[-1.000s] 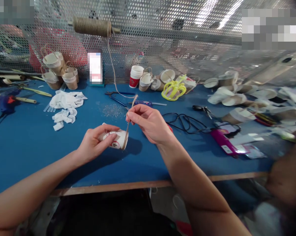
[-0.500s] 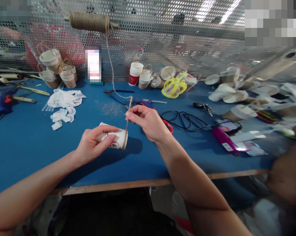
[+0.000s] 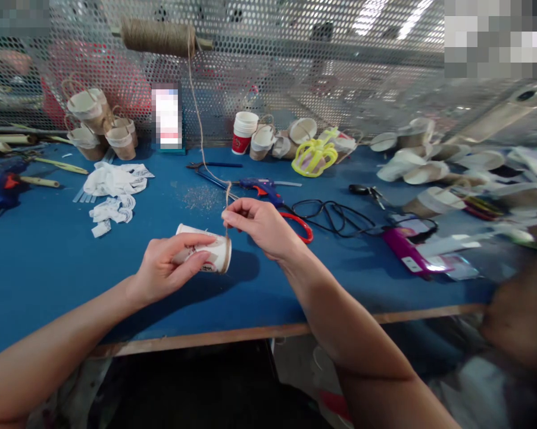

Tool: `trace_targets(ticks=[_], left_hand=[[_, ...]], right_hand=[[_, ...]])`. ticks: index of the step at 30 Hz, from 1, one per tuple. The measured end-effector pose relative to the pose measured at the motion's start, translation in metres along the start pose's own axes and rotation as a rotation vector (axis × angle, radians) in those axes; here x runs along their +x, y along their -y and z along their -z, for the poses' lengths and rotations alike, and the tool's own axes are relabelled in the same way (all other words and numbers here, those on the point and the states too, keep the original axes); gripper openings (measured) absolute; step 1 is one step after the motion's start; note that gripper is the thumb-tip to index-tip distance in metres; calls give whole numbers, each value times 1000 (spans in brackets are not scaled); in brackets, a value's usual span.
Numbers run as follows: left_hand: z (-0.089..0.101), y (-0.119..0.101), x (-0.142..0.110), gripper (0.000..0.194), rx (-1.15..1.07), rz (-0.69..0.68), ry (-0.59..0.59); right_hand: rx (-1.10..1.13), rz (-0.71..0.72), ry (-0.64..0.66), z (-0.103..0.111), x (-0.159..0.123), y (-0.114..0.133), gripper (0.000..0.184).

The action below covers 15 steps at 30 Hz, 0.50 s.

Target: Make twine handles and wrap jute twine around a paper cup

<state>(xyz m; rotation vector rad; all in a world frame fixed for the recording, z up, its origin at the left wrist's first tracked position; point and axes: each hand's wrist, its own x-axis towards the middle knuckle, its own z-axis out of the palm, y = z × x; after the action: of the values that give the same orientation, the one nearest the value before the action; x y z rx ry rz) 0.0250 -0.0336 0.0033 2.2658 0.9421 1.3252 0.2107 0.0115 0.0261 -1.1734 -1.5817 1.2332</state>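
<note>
My left hand (image 3: 170,262) is wrapped round a white paper cup (image 3: 212,262), held tipped on its side above the blue table. Brown twine (image 3: 227,253) runs round the cup's end on the right. Thumb and fingers of my right hand (image 3: 255,223) pinch the same twine just above the cup. From there the twine rises in a slack line to a spool (image 3: 156,37) mounted on the mesh panel. Behind my right hand lie a blue glue gun (image 3: 264,187) and scissors with red handles (image 3: 302,228).
Blue-handled pliers (image 3: 206,168) lie behind the cup. Crumpled white scraps (image 3: 116,179) are on the left, near twine-wrapped cups (image 3: 87,110). A red cup stack (image 3: 242,134), a yellow woven basket (image 3: 313,158) and a black cable (image 3: 335,217) stand or lie farther back and right.
My right hand has shifted slightly left with the twine, now nearly upright above the cup. The cup has turned slightly in my left hand. The view has moved a little.
</note>
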Motion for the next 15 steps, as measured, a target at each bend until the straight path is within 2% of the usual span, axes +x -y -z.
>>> trace_targets(ticks=[15], left_hand=[[1,-3,-1,16,92,-158,-49]], right_hand=[[-24,-31,67,-7,-3,0,11]])
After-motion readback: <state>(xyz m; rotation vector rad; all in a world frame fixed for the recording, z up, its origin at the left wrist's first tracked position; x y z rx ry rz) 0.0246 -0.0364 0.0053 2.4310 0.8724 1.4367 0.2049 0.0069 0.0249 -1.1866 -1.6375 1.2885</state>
